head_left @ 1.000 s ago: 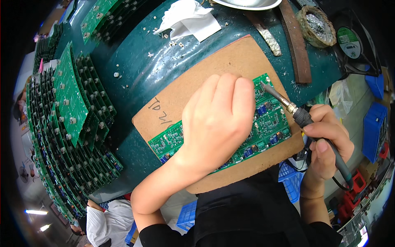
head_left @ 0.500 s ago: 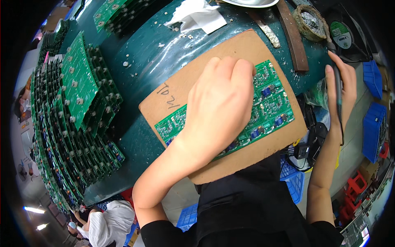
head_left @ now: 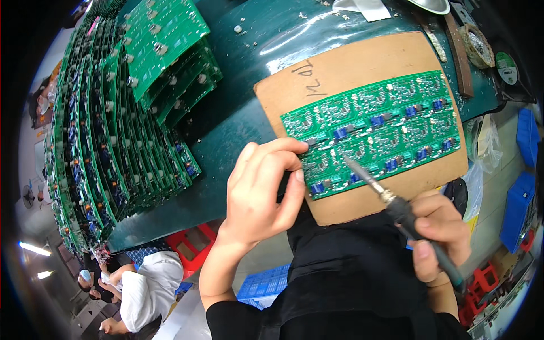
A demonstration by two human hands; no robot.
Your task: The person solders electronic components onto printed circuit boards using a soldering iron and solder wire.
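Observation:
A green circuit board (head_left: pixel 374 133) with rows of blue components lies on a brown board (head_left: pixel 331 212). My left hand (head_left: pixel 260 187) is at the circuit board's left edge, index fingertip on the corner of its surface and thumb against the side, fingers curled. In my right hand (head_left: pixel 445 229) is a soldering iron (head_left: pixel 402 212), gripped by its dark handle. Its metal tip points up and left over the lower half of the circuit board; whether it touches cannot be seen.
Stacked green circuit boards (head_left: pixel 124 136) stand along the left of the green table (head_left: pixel 238 85). A coil-like ring of metal scraps (head_left: pixel 477 44), a brown strip (head_left: pixel 458 59) and white tissue (head_left: pixel 368 8) are at the far side. A person in white (head_left: pixel 148 283) sits lower left.
My left hand has drawn back from the middle of the circuit board to its left edge. My right hand has brought the soldering iron from the far right over the board. The view has shifted.

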